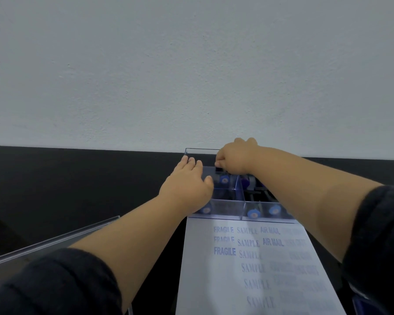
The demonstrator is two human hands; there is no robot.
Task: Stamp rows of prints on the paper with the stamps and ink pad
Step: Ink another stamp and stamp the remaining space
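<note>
Over the far corner of the clear organiser (228, 206), the right hand (233, 159) has its fingers curled down, pinching a small dark stamp (219, 169) just above a back compartment. Beside it, the left hand (187, 186) lies flat with straight fingers on the organiser's left side, its fingertips at the far left rim. Blue-capped stamps (252, 213) sit in the compartments along the organiser's near wall, and more lie in those behind. Just in front of the organiser, the paper (255, 269) lies on the dark worktop (77, 183), printed with columns of FRAGILE, SAMPLE and AIR MAIL; the rightmost column is too blurred to read.
</note>
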